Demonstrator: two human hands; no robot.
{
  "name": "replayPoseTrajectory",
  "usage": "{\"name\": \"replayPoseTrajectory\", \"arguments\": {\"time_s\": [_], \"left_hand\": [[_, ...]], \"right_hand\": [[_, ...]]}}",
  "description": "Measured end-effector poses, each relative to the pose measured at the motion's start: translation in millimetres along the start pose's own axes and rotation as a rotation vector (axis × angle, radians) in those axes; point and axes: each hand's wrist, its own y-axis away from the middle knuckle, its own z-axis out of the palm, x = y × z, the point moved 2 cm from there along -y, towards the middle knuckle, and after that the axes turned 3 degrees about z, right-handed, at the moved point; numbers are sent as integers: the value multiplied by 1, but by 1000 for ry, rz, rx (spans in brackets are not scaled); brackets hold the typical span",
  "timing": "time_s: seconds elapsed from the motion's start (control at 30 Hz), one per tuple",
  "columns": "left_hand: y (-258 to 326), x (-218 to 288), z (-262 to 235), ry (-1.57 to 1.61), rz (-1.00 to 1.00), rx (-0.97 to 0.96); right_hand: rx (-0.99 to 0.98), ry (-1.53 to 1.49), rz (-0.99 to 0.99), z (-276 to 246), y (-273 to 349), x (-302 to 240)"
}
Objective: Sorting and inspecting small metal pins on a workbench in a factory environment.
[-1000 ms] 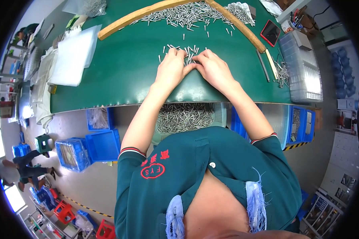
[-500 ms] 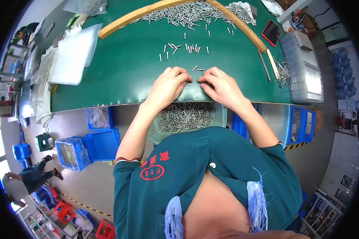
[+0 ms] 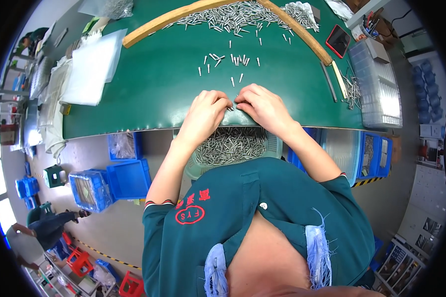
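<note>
Grip of the left hand (image 3: pixel 203 116) pinches small metal pins (image 3: pixel 230 108) between thumb and fingers, close to the near edge of the green counter (image 3: pixel 153 89); which way they point is too small to tell. At its 3 o'clock, the right hand (image 3: pixel 265 109) curls its fingertips inward; whether they hold anything, I cannot tell. Half a second ago the hands were wider apart, and two pins above them lay slanted and nearly crosswise. Now two loose pins (image 3: pixel 241 77) lie at their 12 o'clock, long axes nearly 12-to-6, tilting slightly toward 11 and 1.
</note>
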Motion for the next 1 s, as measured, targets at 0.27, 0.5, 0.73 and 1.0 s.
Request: {"name": "replayPoseTrajectory", "arguments": {"time_s": [0.27, 0.5, 0.73, 1.0], "left_hand": [[6, 1, -7, -64, -88, 40], [11, 8, -6, -133, -178, 45], [12, 8, -9, -78, -107, 96], [7, 1, -9, -35, -207, 80]], "right_hand": [[-68, -80, -45, 3, -3, -3], [-114, -123, 13, 1, -3, -7], [-92, 9, -34, 2, -3, -10], [-37, 22, -30, 1, 2, -16]]}}
